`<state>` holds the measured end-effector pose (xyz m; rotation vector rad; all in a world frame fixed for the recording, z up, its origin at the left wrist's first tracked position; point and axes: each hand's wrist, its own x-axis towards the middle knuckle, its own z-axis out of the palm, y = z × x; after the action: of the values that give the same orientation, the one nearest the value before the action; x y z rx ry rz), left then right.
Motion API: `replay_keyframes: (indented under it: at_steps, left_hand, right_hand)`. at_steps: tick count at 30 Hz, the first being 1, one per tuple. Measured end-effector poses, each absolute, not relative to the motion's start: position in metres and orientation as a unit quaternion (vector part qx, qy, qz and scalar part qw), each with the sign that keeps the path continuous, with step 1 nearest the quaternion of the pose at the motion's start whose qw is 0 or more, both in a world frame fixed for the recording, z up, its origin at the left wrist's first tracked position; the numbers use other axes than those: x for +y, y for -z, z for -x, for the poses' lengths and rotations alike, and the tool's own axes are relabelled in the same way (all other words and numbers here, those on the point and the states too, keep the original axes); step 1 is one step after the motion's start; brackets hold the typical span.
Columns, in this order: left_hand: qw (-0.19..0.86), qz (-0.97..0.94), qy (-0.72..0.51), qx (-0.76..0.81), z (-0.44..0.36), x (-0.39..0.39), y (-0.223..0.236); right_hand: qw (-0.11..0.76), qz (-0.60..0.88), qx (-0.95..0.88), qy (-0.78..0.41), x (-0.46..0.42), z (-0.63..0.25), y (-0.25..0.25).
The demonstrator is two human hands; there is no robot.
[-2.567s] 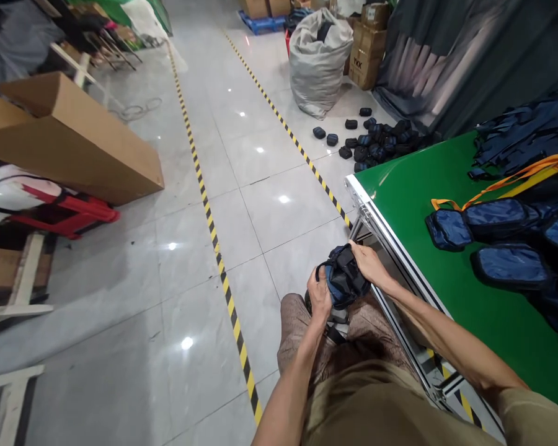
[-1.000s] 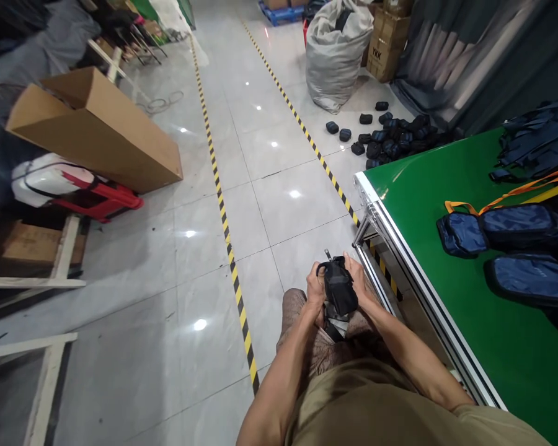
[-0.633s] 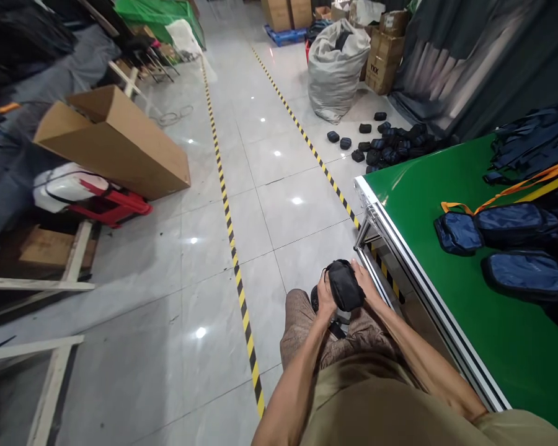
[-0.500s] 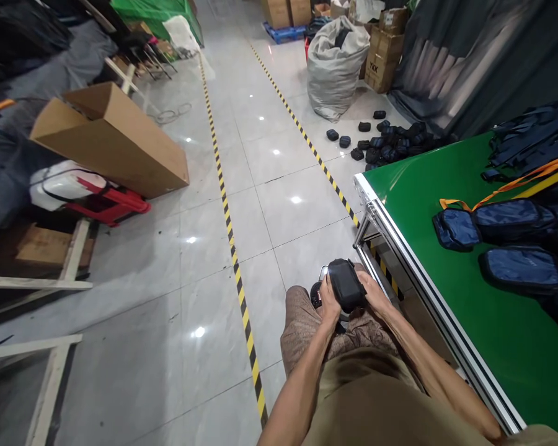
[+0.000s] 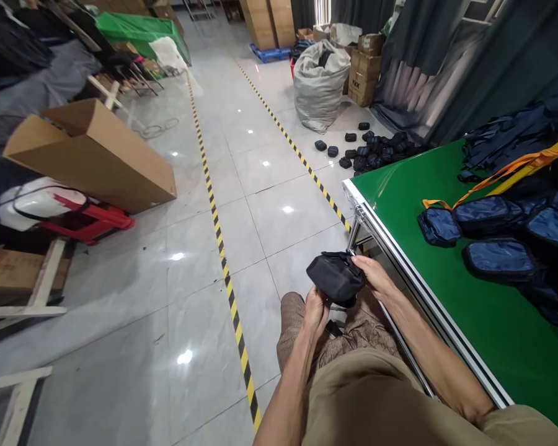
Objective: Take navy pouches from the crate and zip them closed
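Observation:
A small black pouch is held up over my lap between both hands. My left hand grips its lower left side from beneath, part of the fingers hidden by the cloth. At the upper right edge, my right hand pinches the pouch between thumb and fingers. To the right, several blue and black pouches lie on the green-topped table, with an orange strap beside them.
Many small black pouches lie heaped on the floor beyond the table. Behind them stand a large grey sack and a carton. On the left are a tall open cardboard box and a red-and-white object.
The pouch has been raised and turned, now tilted with a different side showing. My right hand has moved up to its upper edge, my left beneath it. The view has shifted slightly.

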<state>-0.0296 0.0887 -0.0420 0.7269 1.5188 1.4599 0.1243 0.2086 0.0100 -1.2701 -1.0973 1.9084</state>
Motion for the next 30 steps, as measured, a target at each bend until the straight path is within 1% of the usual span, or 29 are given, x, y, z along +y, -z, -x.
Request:
replay_keyframes:
  at_steps: [2, 4, 8, 9, 11, 13, 15, 17, 21, 23, 25, 27, 30]
  left_hand:
    - [0.47, -0.273, -0.603, 0.584, 0.043, 0.088, 0.028]
    - [0.476, -0.26, -0.625, 0.561, 0.063, 0.083, 0.008]
    - [0.427, -0.26, -0.679, 0.538, 0.088, 0.063, -0.042]
    - [0.415, -0.281, -0.664, 0.554, 0.087, 0.058, -0.053]
    - [0.385, -0.348, -0.596, 0.613, 0.078, 0.048, -0.067]
    - [0.347, -0.412, -0.534, 0.652, 0.064, 0.04, -0.068]
    - [0.335, -0.433, -0.523, 0.653, 0.049, 0.032, -0.058]
    - [0.369, -0.409, -0.53, 0.645, 0.037, 0.022, -0.042]
    - [0.504, -0.341, -0.493, 0.622, 0.022, -0.001, -0.011]
    - [0.563, -0.283, -0.506, 0.588, 0.015, -0.009, 0.0]
    - [0.618, -0.207, -0.544, 0.528, 0.008, -0.013, 0.005]
    - [0.666, -0.138, -0.572, 0.458, 0.003, -0.013, 0.006]
    - [0.698, -0.072, -0.599, 0.385, -0.001, -0.011, 0.002]
  right_hand:
    - [0.306, 0.476, -0.473, -0.675, 0.218, -0.124, -0.036]
    - [0.305, 0.456, -0.564, -0.617, 0.22, -0.124, -0.061]
    - [0.287, 0.404, -0.703, -0.51, 0.201, -0.122, -0.09]
    - [0.285, 0.393, -0.727, -0.486, 0.193, -0.12, -0.092]
    - [0.286, 0.364, -0.772, -0.436, 0.174, -0.118, -0.092]
    - [0.286, 0.329, -0.811, -0.39, 0.156, -0.119, -0.087]
    - [0.28, 0.301, -0.839, -0.358, 0.142, -0.125, -0.08]
    - [0.251, 0.282, -0.854, -0.358, 0.134, -0.137, -0.072]
    - [0.184, 0.28, -0.848, -0.411, 0.123, -0.163, -0.051]
    - [0.172, 0.301, -0.83, -0.436, 0.118, -0.172, -0.039]
    - [0.183, 0.33, -0.807, -0.454, 0.114, -0.176, -0.029]
    - [0.212, 0.358, -0.782, -0.465, 0.11, -0.18, -0.021]
    - [0.245, 0.376, -0.755, -0.478, 0.106, -0.19, -0.016]
